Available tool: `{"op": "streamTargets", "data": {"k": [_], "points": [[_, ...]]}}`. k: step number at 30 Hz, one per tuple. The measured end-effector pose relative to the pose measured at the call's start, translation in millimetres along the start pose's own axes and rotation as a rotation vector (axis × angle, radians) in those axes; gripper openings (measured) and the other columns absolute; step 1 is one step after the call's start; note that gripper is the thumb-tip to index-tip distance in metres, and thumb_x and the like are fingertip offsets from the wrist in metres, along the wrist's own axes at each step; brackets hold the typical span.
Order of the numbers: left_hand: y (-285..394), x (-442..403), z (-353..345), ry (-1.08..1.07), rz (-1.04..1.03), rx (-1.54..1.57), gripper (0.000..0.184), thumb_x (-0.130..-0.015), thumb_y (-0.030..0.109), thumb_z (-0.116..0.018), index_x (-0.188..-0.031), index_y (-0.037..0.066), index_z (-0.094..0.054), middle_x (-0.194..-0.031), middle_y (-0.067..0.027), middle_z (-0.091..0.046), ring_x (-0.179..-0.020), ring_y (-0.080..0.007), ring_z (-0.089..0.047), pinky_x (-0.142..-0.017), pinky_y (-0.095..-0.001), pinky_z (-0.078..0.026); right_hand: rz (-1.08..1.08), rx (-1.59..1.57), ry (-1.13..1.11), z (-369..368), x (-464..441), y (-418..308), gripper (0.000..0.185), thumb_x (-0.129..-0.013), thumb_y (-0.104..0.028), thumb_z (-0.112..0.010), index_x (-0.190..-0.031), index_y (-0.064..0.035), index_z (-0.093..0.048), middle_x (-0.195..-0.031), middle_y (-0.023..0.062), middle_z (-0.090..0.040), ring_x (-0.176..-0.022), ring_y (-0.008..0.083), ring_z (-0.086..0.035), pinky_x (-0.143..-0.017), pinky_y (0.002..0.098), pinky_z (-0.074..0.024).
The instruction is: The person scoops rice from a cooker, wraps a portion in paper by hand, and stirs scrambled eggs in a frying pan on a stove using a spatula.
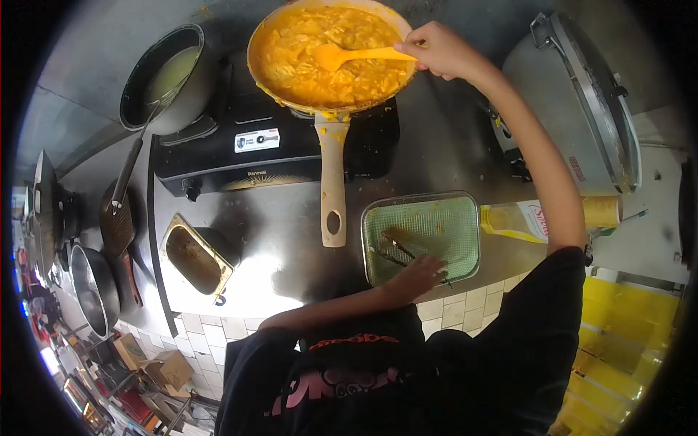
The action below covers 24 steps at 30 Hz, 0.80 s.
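My right hand (440, 51) grips the handle of an orange spatula (363, 54). The spatula's head rests in a yellow-orange, lumpy mixture (305, 69) that fills a frying pan (254, 73). This pan stands on a black gas stove (291, 156), its beige handle pointing toward me. Lower down, my left hand (418, 280) is closed around what look like thin dark tongs (398, 245), over a rectangular tray with a green mesh bottom (458, 225). The tongs' tips lie inside the tray; my hand covers their middle.
A grey pot (178, 109) with pale liquid and a ladle stands left of the pan. An empty-looking metal container (193, 258) sits nearer me. A bottle of yellow liquid (512, 220) lies right of the tray, below a large lidded metal cooker (560, 109). A skimmer (116, 218) lies left.
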<state>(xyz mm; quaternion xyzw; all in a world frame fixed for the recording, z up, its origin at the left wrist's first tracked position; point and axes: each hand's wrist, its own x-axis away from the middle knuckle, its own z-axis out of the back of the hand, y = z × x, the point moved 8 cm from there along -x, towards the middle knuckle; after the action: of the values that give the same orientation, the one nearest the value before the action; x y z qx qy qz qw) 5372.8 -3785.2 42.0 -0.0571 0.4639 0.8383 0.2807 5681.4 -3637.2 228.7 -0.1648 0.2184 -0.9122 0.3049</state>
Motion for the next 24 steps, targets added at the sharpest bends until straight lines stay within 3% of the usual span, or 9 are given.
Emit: {"op": "streamTargets", "data": {"k": [2,5,9,11,15,20,21,22,24], "points": [[3.0,-0.4,-51.1,-0.174,-0.137,-0.296,0.022,-0.077,0.015,-0.053,-0.098,0.010,-0.059,-0.098,-0.0064,-0.056,-0.106,-0.0227,-0.048,-0.086,-0.0352,-0.040,0.039,0.046,0.013,1.1,6.0,-4.9,0.033,-0.085,-0.035,-0.053,-0.084,-0.0033,-0.062,-0.052,0.0023,-0.049,-0.033,0.0074,-0.039,-0.030,0.0231,-0.0300],[3.2,0.2,-71.4,-0.256,-0.150,-0.442,0.023,-0.076,0.019,-0.054,-0.097,0.012,-0.059,-0.094,-0.0054,-0.055,-0.099,-0.0205,-0.051,-0.082,-0.0313,-0.041,0.082,0.081,0.052,3.6,17.2,-11.8,0.034,-0.085,-0.036,-0.054,-0.082,-0.0032,-0.062,-0.053,0.0032,-0.051,-0.033,0.0096,-0.042,-0.031,0.0248,-0.0325],[7.4,-9.3,-42.8,-0.370,-0.071,-0.385,0.022,-0.076,0.017,-0.054,-0.097,0.011,-0.058,-0.094,-0.0049,-0.055,-0.095,-0.0212,-0.052,-0.081,-0.0327,-0.043,0.075,0.072,0.064,3.2,21.1,-9.1,0.033,-0.085,-0.036,-0.054,-0.085,-0.0043,-0.063,-0.053,0.0031,-0.051,-0.032,0.0097,-0.041,-0.031,0.0251,-0.0327],[23.1,-17.9,18.7,-0.092,-0.051,-0.076,0.022,-0.075,0.014,-0.057,-0.097,0.008,-0.058,-0.097,-0.0041,-0.056,-0.092,-0.0225,-0.055,-0.079,-0.0334,-0.048,0.101,0.060,0.063,3.2,19.9,-10.8,0.032,-0.085,-0.036,-0.054,-0.085,-0.0046,-0.063,-0.053,0.0030,-0.051,-0.032,0.0097,-0.041,-0.031,0.0252,-0.0328],[49.6,-17.4,129.9,0.087,0.026,0.207,0.026,-0.073,0.006,-0.060,-0.098,0.003,-0.056,-0.097,-0.0080,-0.057,-0.090,-0.0231,-0.058,-0.077,-0.0307,-0.049,0.095,0.010,0.057,-0.1,17.5,-8.1,0.030,-0.085,-0.033,-0.055,-0.086,-0.0039,-0.062,-0.052,0.0031,-0.050,-0.032,0.0087,-0.041,-0.030,0.0241,-0.0314],[73.3,52.8,253.5,0.587,0.016,0.619,0.025,-0.074,0.002,-0.064,-0.098,0.001,-0.059,-0.102,-0.0161,-0.059,-0.096,-0.0276,-0.059,-0.082,-0.0353,-0.049,0.151,-0.046,-0.041,-10.3,4.4,-0.2,0.024,-0.088,-0.026,-0.053,-0.083,-0.0034,-0.059,-0.048,-0.0007,-0.045,-0.030,0.0057,-0.036,-0.028,0.0221,-0.0255],[83.7,76.7,276.8,0.733,-0.029,0.601,0.027,-0.072,0.000,-0.066,-0.098,0.001,-0.060,-0.098,-0.0168,-0.059,-0.094,-0.0313,-0.059,-0.081,-0.0399,-0.050,0.121,-0.042,-0.023,-11.5,2.9,2.1,0.025,-0.088,-0.027,-0.053,-0.083,-0.0036,-0.059,-0.047,-0.0012,-0.043,-0.030,0.0050,-0.035,-0.028,0.0211,-0.0250],[100.3,97.3,305.2,0.832,-0.011,0.579,0.028,-0.071,0.003,-0.069,-0.096,0.001,-0.057,-0.096,-0.0163,-0.059,-0.090,-0.0354,-0.060,-0.077,-0.0451,-0.051,0.103,-0.075,-0.025,-8.8,6.9,-2.0,0.031,-0.086,-0.029,-0.053,-0.078,0.0007,-0.060,-0.045,0.0027,-0.046,-0.031,0.0102,-0.041,-0.033,0.0266,-0.0323],[116.9,174.5,328.1,1.292,0.028,0.169,0.044,-0.065,0.019,-0.076,-0.094,0.008,-0.045,-0.083,-0.0079,-0.052,-0.075,-0.0325,-0.061,-0.070,-0.0459,-0.052,0.029,-0.063,-0.083,-10.6,11.8,-6.5,0.031,-0.087,-0.028,-0.051,-0.082,0.0016,-0.059,-0.048,0.0023,-0.046,-0.033,0.0088,-0.041,-0.032,0.0254,-0.0325]]}}
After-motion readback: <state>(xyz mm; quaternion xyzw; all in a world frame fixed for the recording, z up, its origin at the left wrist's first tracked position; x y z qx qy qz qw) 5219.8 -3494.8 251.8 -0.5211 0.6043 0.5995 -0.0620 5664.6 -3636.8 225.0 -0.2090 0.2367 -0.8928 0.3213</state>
